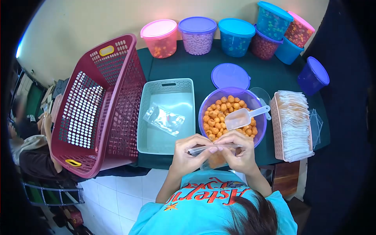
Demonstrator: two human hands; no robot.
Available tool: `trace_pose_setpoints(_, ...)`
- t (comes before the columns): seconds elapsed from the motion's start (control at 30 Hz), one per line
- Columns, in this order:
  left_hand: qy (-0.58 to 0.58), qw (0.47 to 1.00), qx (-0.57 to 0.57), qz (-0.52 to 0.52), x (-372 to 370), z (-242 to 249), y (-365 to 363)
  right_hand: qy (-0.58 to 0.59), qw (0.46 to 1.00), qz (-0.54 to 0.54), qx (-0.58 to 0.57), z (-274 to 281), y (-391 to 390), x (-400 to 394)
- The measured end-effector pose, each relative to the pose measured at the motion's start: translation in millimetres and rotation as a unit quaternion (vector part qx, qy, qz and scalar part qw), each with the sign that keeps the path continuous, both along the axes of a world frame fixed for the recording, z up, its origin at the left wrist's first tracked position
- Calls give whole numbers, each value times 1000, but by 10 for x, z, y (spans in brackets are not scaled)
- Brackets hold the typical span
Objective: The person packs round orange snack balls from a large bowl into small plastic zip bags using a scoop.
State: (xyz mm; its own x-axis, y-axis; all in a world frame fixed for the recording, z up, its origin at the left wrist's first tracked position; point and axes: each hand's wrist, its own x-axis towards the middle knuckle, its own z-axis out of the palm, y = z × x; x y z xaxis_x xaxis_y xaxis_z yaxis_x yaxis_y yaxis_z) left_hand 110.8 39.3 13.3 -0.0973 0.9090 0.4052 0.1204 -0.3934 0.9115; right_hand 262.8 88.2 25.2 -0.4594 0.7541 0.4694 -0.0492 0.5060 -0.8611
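Note:
Both my hands pinch the top edge of a small clear plastic bag [214, 156] that holds orange snack balls, just in front of my chest. My left hand [187, 154] grips its left end and my right hand [239, 152] its right end. Just beyond them sits a purple bowl [203, 106] full of orange snack balls [219, 111], with a clear scoop [241, 118] resting in it. The bowl's purple lid [230, 75] lies behind it.
A pale green tray [184, 87] to the left holds one clear packet [163, 119]. A maroon basket [113, 105] leans further left. A pink tray of empty bags [291, 125] stands to the right. Several lidded tubs [197, 34] line the back. Another person [27, 145] sits at far left.

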Motion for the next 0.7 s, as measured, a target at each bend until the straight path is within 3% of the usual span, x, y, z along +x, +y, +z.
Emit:
trace_pose_setpoints(0.37, 112, 990, 36, 75, -442, 309, -496, -32, 993, 110, -24, 281, -127, -185)
trace_pose_setpoints(0.7, 74, 994, 8, 80, -516, 131, -698, -23, 991, 117, -69, 152, -228, -155)
